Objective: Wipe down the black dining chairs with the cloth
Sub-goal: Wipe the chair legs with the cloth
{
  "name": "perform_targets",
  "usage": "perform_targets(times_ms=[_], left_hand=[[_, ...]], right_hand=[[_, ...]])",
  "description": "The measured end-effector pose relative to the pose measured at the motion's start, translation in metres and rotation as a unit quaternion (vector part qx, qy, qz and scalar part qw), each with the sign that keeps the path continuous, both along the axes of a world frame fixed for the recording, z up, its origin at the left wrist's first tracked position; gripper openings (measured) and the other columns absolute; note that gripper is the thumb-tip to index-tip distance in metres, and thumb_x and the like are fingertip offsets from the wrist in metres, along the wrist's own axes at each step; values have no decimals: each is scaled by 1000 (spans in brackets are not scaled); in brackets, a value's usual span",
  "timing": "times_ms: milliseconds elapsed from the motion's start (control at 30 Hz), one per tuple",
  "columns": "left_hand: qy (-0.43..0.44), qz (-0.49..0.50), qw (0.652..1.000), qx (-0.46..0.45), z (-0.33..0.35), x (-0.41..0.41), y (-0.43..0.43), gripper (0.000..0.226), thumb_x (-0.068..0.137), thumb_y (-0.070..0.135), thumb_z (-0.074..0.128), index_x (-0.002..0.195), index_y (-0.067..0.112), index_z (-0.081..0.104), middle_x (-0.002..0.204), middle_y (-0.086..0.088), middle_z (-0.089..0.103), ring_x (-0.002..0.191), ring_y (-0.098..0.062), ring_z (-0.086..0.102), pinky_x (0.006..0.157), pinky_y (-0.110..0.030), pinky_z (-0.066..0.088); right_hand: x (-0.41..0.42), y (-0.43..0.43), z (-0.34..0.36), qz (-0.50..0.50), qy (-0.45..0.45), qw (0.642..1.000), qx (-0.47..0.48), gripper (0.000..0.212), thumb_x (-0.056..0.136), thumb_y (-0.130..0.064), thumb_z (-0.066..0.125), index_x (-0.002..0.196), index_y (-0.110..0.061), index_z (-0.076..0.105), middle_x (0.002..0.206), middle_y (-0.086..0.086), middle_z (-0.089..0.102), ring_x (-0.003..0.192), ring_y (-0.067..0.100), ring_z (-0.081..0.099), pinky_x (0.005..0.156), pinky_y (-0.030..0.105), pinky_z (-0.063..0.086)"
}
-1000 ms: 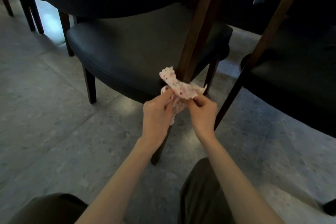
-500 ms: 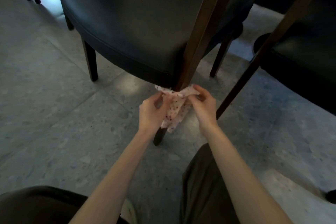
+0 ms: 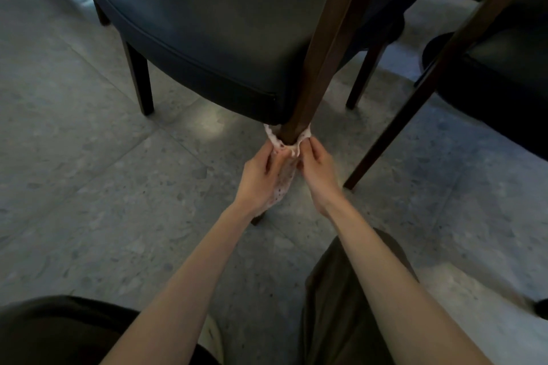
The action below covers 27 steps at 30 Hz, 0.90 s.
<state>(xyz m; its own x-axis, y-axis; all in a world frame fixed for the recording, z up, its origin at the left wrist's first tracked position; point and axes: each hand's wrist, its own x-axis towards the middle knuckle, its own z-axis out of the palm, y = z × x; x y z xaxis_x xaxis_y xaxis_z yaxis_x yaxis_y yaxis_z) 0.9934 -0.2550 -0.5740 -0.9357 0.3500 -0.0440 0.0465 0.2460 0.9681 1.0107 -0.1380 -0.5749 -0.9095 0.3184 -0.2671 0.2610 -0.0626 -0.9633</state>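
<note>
A black padded dining chair fills the upper middle of the view. Its brown wooden leg slants down toward me. A pale cloth with small red dots is wrapped round that leg just below the seat edge. My left hand pinches the cloth's left side and my right hand pinches its right side, both close against the leg. The leg's lower part is hidden behind my hands; only its foot shows on the floor.
A second black chair stands at the right, its brown leg slanting to the floor close to my right hand. Grey speckled tiles cover the floor. My knees in dark trousers fill the bottom.
Both hands have gone down the leg with the cloth, from beside the seat edge to just under it. The cloth now wraps round the leg, and the view has tilted downward.
</note>
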Motion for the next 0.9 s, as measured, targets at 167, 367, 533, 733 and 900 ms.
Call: perform_targets(times_ms=[167,367,533,733,900], left_hand=[[-28,4,996,-82,-58,10,-21,13,100,22,47,111,23,55,87,11,61,77,13,56,68,-13,37],[-114,-36,981,-153,-114,7,-37,53,94,48,47,136,16,42,118,-4,62,114,-22,58,89,-28,43],[-184,-72,950,-243,-140,7,-49,49,102,38,38,145,16,35,135,-17,54,125,-31,51,97,-32,38],[-116,-7,975,-192,-112,9,-42,23,98,37,49,104,18,61,90,1,66,92,-16,62,70,-21,41],[-19,55,997,-51,-36,-3,-13,12,94,36,57,88,26,60,71,13,59,62,9,55,57,-8,40]], right_hand=[[9,-22,-51,8,-106,992,-74,30,106,-25,31,106,-26,61,119,10,65,105,21,62,101,47,47],[9,-39,-86,12,-243,947,-210,57,103,-51,17,93,-24,65,76,-3,72,74,15,61,62,26,46],[14,-53,-103,2,-250,937,-245,54,104,-41,17,118,-12,62,91,1,69,81,12,61,66,19,48],[12,-44,-96,-72,-190,969,-139,40,101,-39,38,102,-13,68,104,14,71,100,27,66,101,47,47],[-1,-14,-16,-107,-27,993,-50,25,101,-36,45,97,-29,69,102,-2,71,100,12,65,92,31,51]])
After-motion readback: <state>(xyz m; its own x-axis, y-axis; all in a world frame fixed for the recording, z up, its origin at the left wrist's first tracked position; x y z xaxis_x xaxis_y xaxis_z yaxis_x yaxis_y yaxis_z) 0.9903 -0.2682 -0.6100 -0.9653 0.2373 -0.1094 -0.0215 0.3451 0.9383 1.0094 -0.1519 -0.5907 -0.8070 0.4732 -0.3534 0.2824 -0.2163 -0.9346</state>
